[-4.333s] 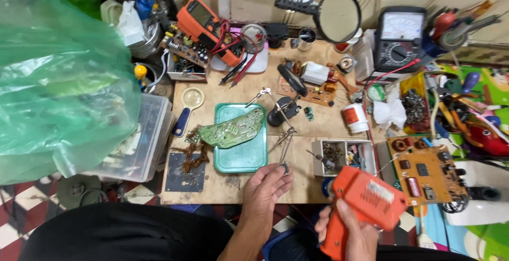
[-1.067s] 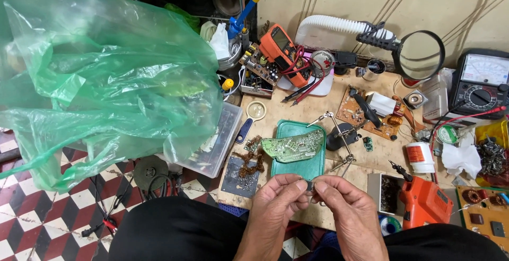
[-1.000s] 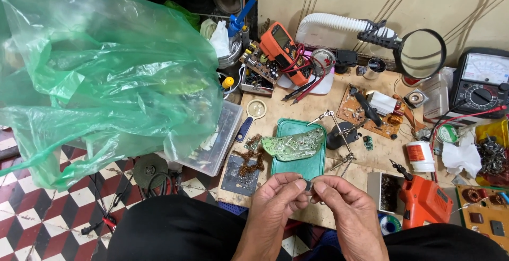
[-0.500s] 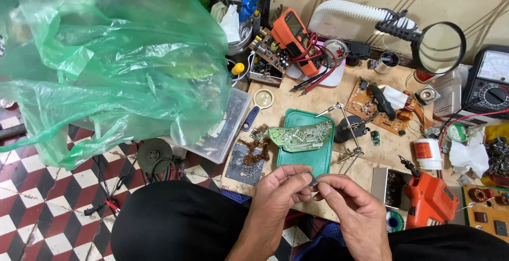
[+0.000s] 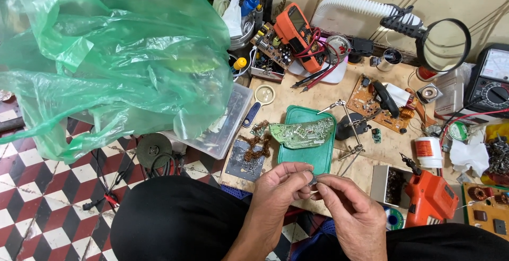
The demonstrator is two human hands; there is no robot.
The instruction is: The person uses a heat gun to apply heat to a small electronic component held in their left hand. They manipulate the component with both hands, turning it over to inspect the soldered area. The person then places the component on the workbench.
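My left hand (image 5: pixel 280 189) and my right hand (image 5: pixel 354 213) meet at the near edge of the wooden bench (image 5: pixel 318 102), fingertips pinched together on a tiny dark part (image 5: pixel 313 179) between them. Just beyond them lies a green tray (image 5: pixel 313 155) with a green circuit board (image 5: pixel 302 132) resting across it. A helping-hand clip stand (image 5: pixel 350 125) stands right of the tray. An orange soldering gun (image 5: pixel 432 197) lies to the right of my right hand.
A big green plastic bag (image 5: pixel 106 54) fills the left, over a clear plastic box (image 5: pixel 228 128). An orange multimeter (image 5: pixel 297 27), a magnifier lamp (image 5: pixel 442 43), a brown circuit board (image 5: pixel 387 104), a small white tub (image 5: pixel 428 152) and a grey meter (image 5: pixel 490 83) crowd the bench. Checkered floor shows below left.
The orange soldering gun left my right hand and now lies on the bench. Both hands have come together on a tiny part. The view has shifted left and down.
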